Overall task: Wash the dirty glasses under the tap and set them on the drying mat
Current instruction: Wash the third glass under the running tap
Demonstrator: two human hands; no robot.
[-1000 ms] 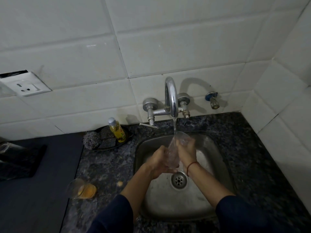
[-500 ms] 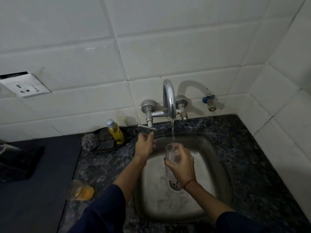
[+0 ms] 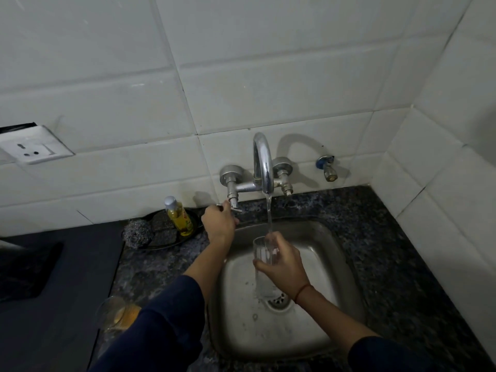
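Note:
A clear glass (image 3: 261, 253) stands upright over the steel sink (image 3: 335, 264), and my right hand (image 3: 281, 263) grips it around the middle. A thin stream of water from the chrome tap (image 3: 263, 162) falls into it and spills down toward the drain. My left hand (image 3: 218, 224) holds the tap's left lever (image 3: 233, 208). A second glass (image 3: 115, 312) with yellow liquid stands on the counter at the left, partly behind my left sleeve. The dark drying mat (image 3: 26, 272) lies at the far left.
A dish-soap bottle (image 3: 178, 216) and a steel scrubber (image 3: 137, 233) sit on a dark tray left of the sink. A wall socket (image 3: 35, 146) is at the upper left, a small spare tap (image 3: 327, 167) at the right. The tiled corner wall closes the right side.
My left hand left the glass and rose to the tap's left lever. My right hand turned the glass upright and alone holds it, lower under the stream. The camera shifted slightly.

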